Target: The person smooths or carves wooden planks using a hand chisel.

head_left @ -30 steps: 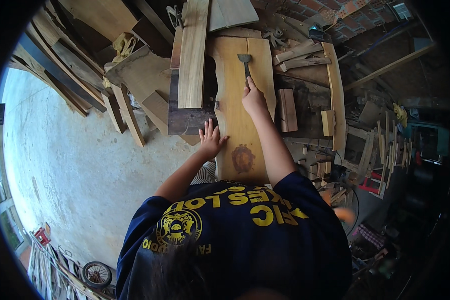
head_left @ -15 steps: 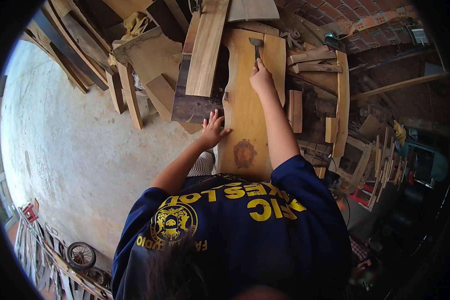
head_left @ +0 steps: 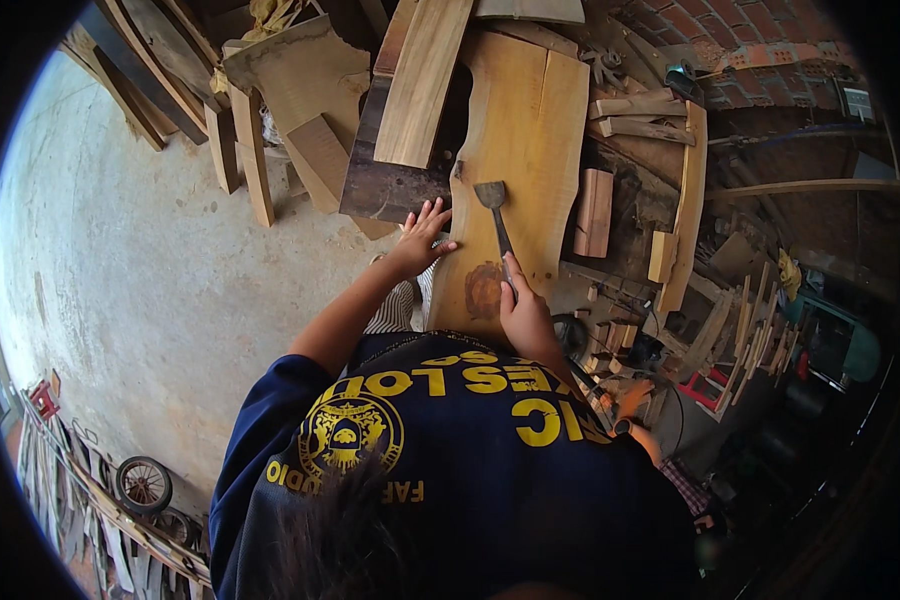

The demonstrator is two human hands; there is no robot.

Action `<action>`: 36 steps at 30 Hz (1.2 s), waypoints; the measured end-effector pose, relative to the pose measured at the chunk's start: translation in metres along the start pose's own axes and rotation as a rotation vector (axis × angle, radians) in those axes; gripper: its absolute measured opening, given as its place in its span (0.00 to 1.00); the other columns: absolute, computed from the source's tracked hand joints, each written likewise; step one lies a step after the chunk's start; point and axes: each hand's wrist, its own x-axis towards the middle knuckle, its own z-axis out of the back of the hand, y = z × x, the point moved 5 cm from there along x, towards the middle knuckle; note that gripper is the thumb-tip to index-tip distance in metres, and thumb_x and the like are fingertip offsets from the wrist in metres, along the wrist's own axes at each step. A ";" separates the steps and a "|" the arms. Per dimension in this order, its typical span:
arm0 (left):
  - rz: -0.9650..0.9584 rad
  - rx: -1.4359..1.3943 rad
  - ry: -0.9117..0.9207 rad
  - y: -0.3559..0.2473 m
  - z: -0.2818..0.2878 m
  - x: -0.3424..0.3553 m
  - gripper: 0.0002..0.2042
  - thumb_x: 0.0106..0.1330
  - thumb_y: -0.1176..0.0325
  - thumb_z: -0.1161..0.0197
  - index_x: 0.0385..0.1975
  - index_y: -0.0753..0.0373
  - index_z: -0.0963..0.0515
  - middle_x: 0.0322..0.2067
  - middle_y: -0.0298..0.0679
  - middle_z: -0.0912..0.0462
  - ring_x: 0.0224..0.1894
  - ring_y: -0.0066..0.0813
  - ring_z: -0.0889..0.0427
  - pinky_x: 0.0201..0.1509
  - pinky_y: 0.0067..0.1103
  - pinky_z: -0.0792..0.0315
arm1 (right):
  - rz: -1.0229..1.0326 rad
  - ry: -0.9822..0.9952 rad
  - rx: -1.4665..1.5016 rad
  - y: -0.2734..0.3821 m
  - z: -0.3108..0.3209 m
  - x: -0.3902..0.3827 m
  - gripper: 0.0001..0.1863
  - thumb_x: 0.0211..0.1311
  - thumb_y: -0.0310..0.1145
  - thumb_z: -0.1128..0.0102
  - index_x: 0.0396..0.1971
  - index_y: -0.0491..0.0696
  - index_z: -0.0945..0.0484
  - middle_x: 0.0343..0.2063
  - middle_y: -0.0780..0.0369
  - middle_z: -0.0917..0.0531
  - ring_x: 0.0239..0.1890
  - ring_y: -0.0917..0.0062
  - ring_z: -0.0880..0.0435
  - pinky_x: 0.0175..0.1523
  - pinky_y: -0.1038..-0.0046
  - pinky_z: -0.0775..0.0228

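Note:
A long yellowish wooden slab (head_left: 522,120) with a wavy left edge stretches away from my body. A round brown knot (head_left: 482,292) marks its near end. My right hand (head_left: 528,318) is closed around the handle of a scraper (head_left: 498,222), low over the near part of the slab. Its flat, wide blade points away from me and looks to be at the slab's surface. My left hand (head_left: 421,245) has its fingers spread at the slab's left edge, the fingertips on the dark board (head_left: 394,190) beside it.
A plank (head_left: 425,85) lies on the dark board. Right of the slab are a short reddish block (head_left: 594,212) and a long upright-lying board (head_left: 686,215). Leaning boards (head_left: 305,85) stand at the far left above the concrete floor (head_left: 160,270). Wheels (head_left: 144,485) lie lower left.
My right hand has drawn the scraper back toward my body, from the slab's far end to near the knot. My left hand stays at the slab's left edge. The view has shifted slightly.

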 end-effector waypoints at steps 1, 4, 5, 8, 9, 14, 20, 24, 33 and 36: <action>0.000 0.000 0.001 0.000 -0.001 0.001 0.37 0.63 0.41 0.50 0.66 0.57 0.48 0.69 0.46 0.60 0.72 0.42 0.68 0.70 0.42 0.70 | -0.001 0.001 0.000 0.002 -0.003 0.012 0.24 0.65 0.34 0.54 0.62 0.57 0.39 0.41 0.45 0.22 0.43 0.50 0.23 0.45 0.60 0.28; 0.000 0.028 -0.008 0.000 -0.002 0.001 0.37 0.62 0.41 0.50 0.66 0.57 0.47 0.69 0.46 0.60 0.72 0.42 0.68 0.70 0.41 0.70 | 0.029 -0.069 -0.144 0.012 -0.008 0.045 0.25 0.65 0.38 0.55 0.63 0.59 0.40 0.36 0.48 0.19 0.35 0.51 0.20 0.39 0.58 0.26; 0.008 0.030 -0.011 0.001 -0.003 0.001 0.37 0.62 0.40 0.50 0.66 0.57 0.47 0.69 0.46 0.60 0.72 0.42 0.68 0.70 0.41 0.70 | -0.002 -0.055 -0.135 0.012 -0.010 0.048 0.25 0.65 0.38 0.55 0.63 0.59 0.40 0.34 0.48 0.19 0.34 0.51 0.20 0.39 0.58 0.26; 0.020 0.028 -0.012 0.003 -0.003 0.000 0.38 0.61 0.40 0.50 0.66 0.56 0.47 0.69 0.46 0.60 0.72 0.42 0.68 0.70 0.41 0.70 | 0.011 -0.048 -0.120 0.011 -0.008 0.032 0.25 0.65 0.38 0.55 0.63 0.60 0.40 0.31 0.47 0.19 0.33 0.51 0.20 0.38 0.57 0.26; 0.024 0.022 -0.006 0.002 -0.002 0.000 0.38 0.61 0.39 0.50 0.66 0.56 0.47 0.70 0.46 0.61 0.72 0.41 0.68 0.70 0.41 0.70 | 0.046 -0.037 -0.104 0.007 -0.009 0.019 0.25 0.65 0.38 0.55 0.63 0.60 0.40 0.31 0.47 0.19 0.33 0.51 0.19 0.38 0.57 0.26; 0.017 0.021 -0.006 0.004 -0.003 0.001 0.38 0.60 0.39 0.49 0.66 0.55 0.47 0.70 0.45 0.62 0.72 0.42 0.69 0.70 0.42 0.71 | 0.012 0.025 -0.126 0.013 -0.008 0.000 0.25 0.65 0.37 0.55 0.63 0.61 0.40 0.33 0.49 0.19 0.33 0.52 0.19 0.39 0.58 0.26; 0.025 0.068 -0.011 -0.002 -0.001 0.005 0.40 0.58 0.38 0.47 0.66 0.54 0.48 0.70 0.47 0.62 0.72 0.45 0.69 0.69 0.44 0.70 | -0.025 -0.118 -0.159 0.021 -0.007 0.079 0.24 0.64 0.40 0.55 0.62 0.62 0.39 0.38 0.50 0.19 0.36 0.53 0.19 0.42 0.58 0.26; 0.037 0.017 -0.038 -0.007 0.001 0.006 0.40 0.57 0.41 0.41 0.66 0.50 0.48 0.69 0.50 0.60 0.71 0.47 0.67 0.68 0.46 0.71 | -0.030 -0.150 -0.087 0.022 0.002 0.085 0.24 0.63 0.39 0.52 0.60 0.59 0.36 0.44 0.51 0.22 0.43 0.53 0.21 0.46 0.59 0.28; 0.184 -0.520 -0.242 -0.024 -0.005 -0.004 0.35 0.64 0.67 0.43 0.62 0.71 0.57 0.54 0.52 0.32 0.55 0.38 0.30 0.56 0.28 0.32 | -0.119 -0.094 0.121 -0.026 0.002 -0.042 0.25 0.64 0.41 0.54 0.63 0.65 0.40 0.25 0.51 0.19 0.28 0.56 0.19 0.36 0.60 0.27; 0.384 -0.619 -0.164 -0.011 -0.029 -0.016 0.29 0.65 0.66 0.43 0.58 0.71 0.50 0.49 0.48 0.29 0.47 0.34 0.26 0.49 0.24 0.30 | -0.175 -0.076 0.144 -0.055 -0.006 -0.085 0.25 0.64 0.43 0.53 0.62 0.68 0.39 0.29 0.53 0.19 0.32 0.59 0.19 0.40 0.60 0.28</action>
